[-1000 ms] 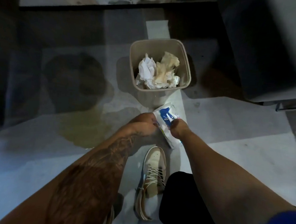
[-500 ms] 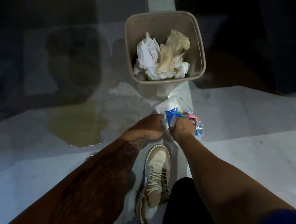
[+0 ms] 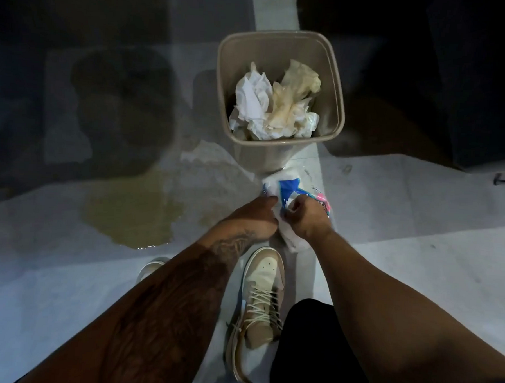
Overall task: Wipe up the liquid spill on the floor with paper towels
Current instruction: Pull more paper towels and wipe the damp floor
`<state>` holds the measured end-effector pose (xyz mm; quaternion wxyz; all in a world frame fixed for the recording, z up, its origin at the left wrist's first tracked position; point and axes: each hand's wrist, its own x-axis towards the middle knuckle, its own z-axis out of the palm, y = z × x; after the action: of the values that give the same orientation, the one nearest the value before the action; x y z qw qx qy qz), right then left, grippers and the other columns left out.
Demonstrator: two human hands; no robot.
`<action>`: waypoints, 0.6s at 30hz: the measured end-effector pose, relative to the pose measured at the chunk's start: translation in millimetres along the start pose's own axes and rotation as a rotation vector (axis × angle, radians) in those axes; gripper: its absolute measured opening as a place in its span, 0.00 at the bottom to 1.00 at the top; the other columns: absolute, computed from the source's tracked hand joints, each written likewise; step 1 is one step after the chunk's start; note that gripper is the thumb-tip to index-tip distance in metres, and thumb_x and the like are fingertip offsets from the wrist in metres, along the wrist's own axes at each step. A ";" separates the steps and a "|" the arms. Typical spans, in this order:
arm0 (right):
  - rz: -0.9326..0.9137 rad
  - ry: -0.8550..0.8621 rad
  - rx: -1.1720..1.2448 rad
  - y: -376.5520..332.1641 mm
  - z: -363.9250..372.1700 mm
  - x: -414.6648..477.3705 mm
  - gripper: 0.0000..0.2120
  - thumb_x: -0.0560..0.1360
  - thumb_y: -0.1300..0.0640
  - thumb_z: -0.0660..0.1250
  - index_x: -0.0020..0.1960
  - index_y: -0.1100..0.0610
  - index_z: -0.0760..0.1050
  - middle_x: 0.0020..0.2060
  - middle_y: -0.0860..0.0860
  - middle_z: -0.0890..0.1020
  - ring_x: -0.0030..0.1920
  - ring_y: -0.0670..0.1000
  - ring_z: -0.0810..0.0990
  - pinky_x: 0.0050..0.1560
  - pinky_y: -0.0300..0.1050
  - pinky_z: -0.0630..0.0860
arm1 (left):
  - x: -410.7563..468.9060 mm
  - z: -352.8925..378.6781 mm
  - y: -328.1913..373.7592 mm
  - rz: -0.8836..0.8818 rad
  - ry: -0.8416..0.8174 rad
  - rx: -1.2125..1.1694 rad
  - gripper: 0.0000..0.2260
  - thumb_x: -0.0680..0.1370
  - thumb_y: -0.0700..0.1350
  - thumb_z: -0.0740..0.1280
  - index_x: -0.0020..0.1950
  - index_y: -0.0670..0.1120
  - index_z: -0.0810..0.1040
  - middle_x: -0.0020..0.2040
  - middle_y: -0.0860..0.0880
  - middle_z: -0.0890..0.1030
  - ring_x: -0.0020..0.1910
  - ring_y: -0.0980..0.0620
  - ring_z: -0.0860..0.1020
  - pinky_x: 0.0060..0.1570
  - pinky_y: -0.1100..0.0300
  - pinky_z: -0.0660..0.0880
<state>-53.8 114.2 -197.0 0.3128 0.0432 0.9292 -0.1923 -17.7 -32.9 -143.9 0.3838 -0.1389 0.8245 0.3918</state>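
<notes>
While right hand [image 3: 305, 219] clamps towel pack [image 3: 289, 190], left hand [image 3: 251, 217] hold unclear, a tug may shred the sheet [image 3: 294, 241]; spill [image 3: 133, 211] at nine o'clock.

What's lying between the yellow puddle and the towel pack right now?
Head view shows only damp-streaked floor between puddle and towel pack, crossed by the left hand.

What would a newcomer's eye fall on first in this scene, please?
The beige bin at top centre, stuffed with crumpled paper towels, some stained yellow. Lower left of it spreads a yellowish spill. Below the bin, the right hand grips a blue-and-white towel pack, which the left hand touches.
</notes>
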 end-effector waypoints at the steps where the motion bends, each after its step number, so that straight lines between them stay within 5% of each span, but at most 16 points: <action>1: -0.015 -0.024 0.014 -0.3 -3.8 -1.5 0.14 0.71 0.49 0.74 0.36 0.52 0.71 0.36 0.52 0.78 0.39 0.55 0.75 0.41 0.44 0.68 | -4.2 -0.3 3.3 0.002 -0.012 0.004 0.20 0.72 0.49 0.62 0.64 0.57 0.73 0.66 0.49 0.77 0.61 0.46 0.78 0.62 0.47 0.76; 6: -0.019 -0.039 0.030 -4.1 -24.6 -20.2 0.09 0.73 0.52 0.74 0.47 0.57 0.83 0.42 0.55 0.83 0.43 0.57 0.80 0.43 0.41 0.71 | -17.0 -1.6 10.9 -0.029 -0.028 0.015 0.28 0.78 0.47 0.64 0.79 0.54 0.63 0.75 0.47 0.71 0.68 0.44 0.74 0.68 0.49 0.71; 9: -0.051 0.102 0.039 -8.2 -33.6 -32.4 0.06 0.74 0.55 0.70 0.49 0.55 0.80 0.43 0.55 0.82 0.44 0.60 0.81 0.41 0.44 0.71 | -21.7 1.5 13.7 0.014 -0.035 0.023 0.25 0.79 0.47 0.63 0.76 0.54 0.66 0.73 0.49 0.72 0.67 0.45 0.74 0.68 0.50 0.71; 14: -0.001 0.137 0.088 -14.6 -48.7 -45.9 0.16 0.75 0.58 0.70 0.61 0.52 0.73 0.48 0.54 0.80 0.45 0.59 0.79 0.46 0.45 0.73 | -29.7 4.9 20.0 0.050 -0.024 0.021 0.25 0.79 0.47 0.64 0.76 0.55 0.65 0.71 0.49 0.74 0.64 0.47 0.76 0.61 0.60 0.69; 18: 0.075 0.116 0.062 -11.1 -57.2 -48.7 0.04 0.73 0.56 0.73 0.46 0.51 0.79 0.44 0.52 0.84 0.38 0.52 0.81 0.40 0.46 0.82 | -29.6 7.6 24.9 0.062 -0.031 0.060 0.22 0.78 0.47 0.64 0.72 0.56 0.67 0.65 0.49 0.77 0.59 0.47 0.78 0.62 0.50 0.75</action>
<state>-49.4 127.9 -122.4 0.2638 0.0989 0.9371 -0.2061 -7.1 -13.0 -111.6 0.3883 -0.0958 0.8337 0.3808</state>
